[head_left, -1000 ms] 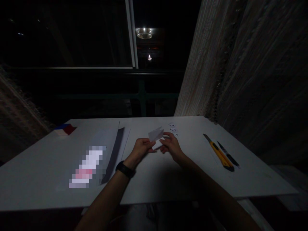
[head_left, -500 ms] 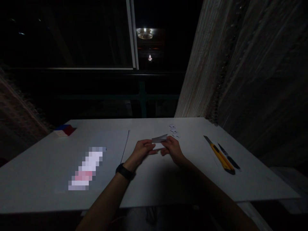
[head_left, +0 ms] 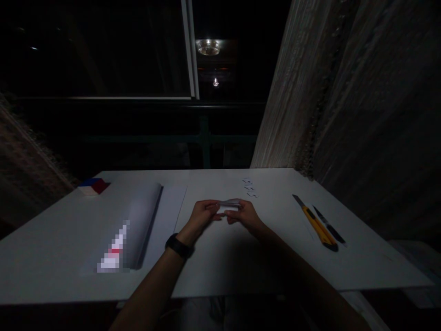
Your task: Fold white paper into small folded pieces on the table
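Over the middle of the white table [head_left: 213, 271], a small piece of folded paper [head_left: 228, 208] is held between both hands. My left hand [head_left: 204, 214], with a dark band on its wrist, pinches the paper's left end. My right hand [head_left: 248, 215] has its fingers closed on the right end. The paper's upper flap lies low over the lower part, and the fingers hide both ends. Just beyond my right hand, several small marked shapes [head_left: 250, 187] lie in a row on the table.
At left, a page [head_left: 146, 209] curls up from a flat white sheet [head_left: 174, 207]; part is pixelated. A coloured cube [head_left: 92, 186] sits at the far left. A yellow utility knife [head_left: 319, 227] and a slim dark craft knife [head_left: 329, 225] lie at right. A curtain [head_left: 285, 101] hangs behind.
The paper's raised flap has come down, and my right fingers have moved slightly inward over it. On the left, the page has lifted and curled leftward off the sheet beneath.
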Motion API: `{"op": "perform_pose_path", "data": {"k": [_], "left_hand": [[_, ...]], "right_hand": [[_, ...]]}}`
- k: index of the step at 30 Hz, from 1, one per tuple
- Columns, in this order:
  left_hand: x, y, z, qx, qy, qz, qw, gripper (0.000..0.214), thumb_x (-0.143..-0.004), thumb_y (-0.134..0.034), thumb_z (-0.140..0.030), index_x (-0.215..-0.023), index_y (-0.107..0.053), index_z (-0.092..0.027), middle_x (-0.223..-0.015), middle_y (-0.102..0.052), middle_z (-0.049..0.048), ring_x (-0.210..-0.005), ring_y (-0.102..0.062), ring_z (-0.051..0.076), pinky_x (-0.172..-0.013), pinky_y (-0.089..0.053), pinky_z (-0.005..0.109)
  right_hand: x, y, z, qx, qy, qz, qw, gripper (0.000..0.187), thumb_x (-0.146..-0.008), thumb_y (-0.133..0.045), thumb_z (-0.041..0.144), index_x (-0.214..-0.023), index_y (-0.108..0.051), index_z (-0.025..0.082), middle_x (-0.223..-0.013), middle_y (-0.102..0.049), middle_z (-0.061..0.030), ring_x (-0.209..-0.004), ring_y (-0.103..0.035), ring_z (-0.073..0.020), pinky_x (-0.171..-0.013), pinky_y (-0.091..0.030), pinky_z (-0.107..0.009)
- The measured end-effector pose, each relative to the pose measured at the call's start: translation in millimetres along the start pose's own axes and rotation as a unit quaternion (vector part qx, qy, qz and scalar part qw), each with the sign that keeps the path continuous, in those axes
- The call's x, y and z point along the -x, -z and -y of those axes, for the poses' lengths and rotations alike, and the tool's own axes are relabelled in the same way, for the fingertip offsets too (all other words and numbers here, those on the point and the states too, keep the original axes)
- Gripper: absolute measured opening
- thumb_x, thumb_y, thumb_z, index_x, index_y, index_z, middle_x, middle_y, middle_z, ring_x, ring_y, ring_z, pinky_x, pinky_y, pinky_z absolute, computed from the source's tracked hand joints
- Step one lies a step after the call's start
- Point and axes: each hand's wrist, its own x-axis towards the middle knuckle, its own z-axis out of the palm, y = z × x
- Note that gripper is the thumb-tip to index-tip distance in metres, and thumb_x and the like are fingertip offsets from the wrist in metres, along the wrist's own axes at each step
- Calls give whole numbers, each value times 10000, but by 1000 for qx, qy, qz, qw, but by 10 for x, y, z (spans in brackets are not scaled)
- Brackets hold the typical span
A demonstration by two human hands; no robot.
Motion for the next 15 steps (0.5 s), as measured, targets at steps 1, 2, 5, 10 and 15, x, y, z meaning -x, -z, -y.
{"op": "perform_pose_path", "data": {"k": [1,2,5,10,15], "left_hand": [[-1,-6,3,-1,-1,2,1000,206,-673,-661,-127,-868,-645,-63,-781,-675,107,-655,-662,189,-568,-542,255],[-2,-14,8,-2,-4,3,1000,231,-668,-672,-140,-884,-641,-65,-786,-674,107,-661,-663,191,-571,-540,258],[-12,-38,39,-11,-24,1,1000,327,-634,-710,-164,-937,-630,-71,-776,-666,93,-647,-652,176,-577,-535,266],[-33,-54,80,-44,-70,-10,997,372,-612,-719,-166,-963,-633,-80,-665,-628,31,-538,-586,106,-507,-500,217],[-25,-66,64,-38,-69,1,997,370,-621,-706,-163,-973,-627,-81,-731,-652,58,-571,-602,122,-510,-503,228]], "right_hand": [[-2,0,-2,-3,-4,-6,1000,428,-469,-796,253,-836,-616,125,-613,-645,-4,-451,-591,-124,-442,-529,-267],[-3,0,-4,-8,-7,-10,1000,421,-475,-795,255,-832,-618,123,-615,-647,-7,-457,-593,-125,-450,-532,-268],[0,1,-6,-25,-18,-24,999,414,-488,-795,234,-846,-620,123,-616,-651,-16,-488,-606,-136,-480,-543,-279],[3,-10,7,-39,-41,-52,997,329,-550,-768,235,-822,-625,117,-643,-656,-41,-510,-618,-147,-481,-539,-271],[12,-35,41,-45,-35,-56,997,330,-596,-747,256,-877,-632,126,-723,-672,-59,-505,-619,-139,-468,-535,-259]]}}
